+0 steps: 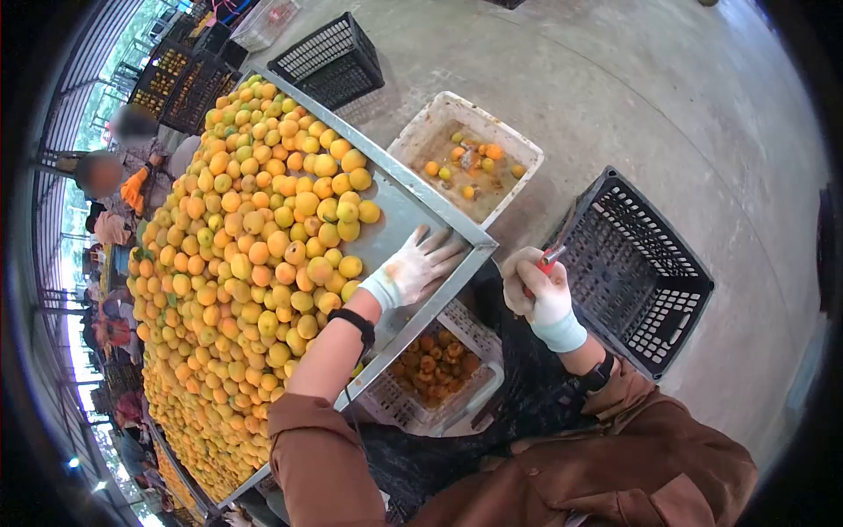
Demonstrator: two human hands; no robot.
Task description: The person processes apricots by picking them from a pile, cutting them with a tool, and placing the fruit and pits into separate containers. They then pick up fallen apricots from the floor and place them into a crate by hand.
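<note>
My left hand [416,267], in a white glove with a pale blue cuff, rests on the bare corner of the metal table [395,211]. Its fingers are stretched out and hold nothing. Beside it lies a large heap of yellow-orange apricots [263,246], some tinged green. Past the table's corner, my right hand [540,294], gloved the same way, is closed around a small red-handled tool [550,259] with a short metal end. The kind of tool is not clear, as fingers cover most of it.
A white crate [530,145] with water and a few apricots stands beyond the table edge. Below me, another white crate [493,373] contains halved apricots. Black crates [606,198] [364,70] stand on the concrete floor. Other people [132,189] are along the table's far side.
</note>
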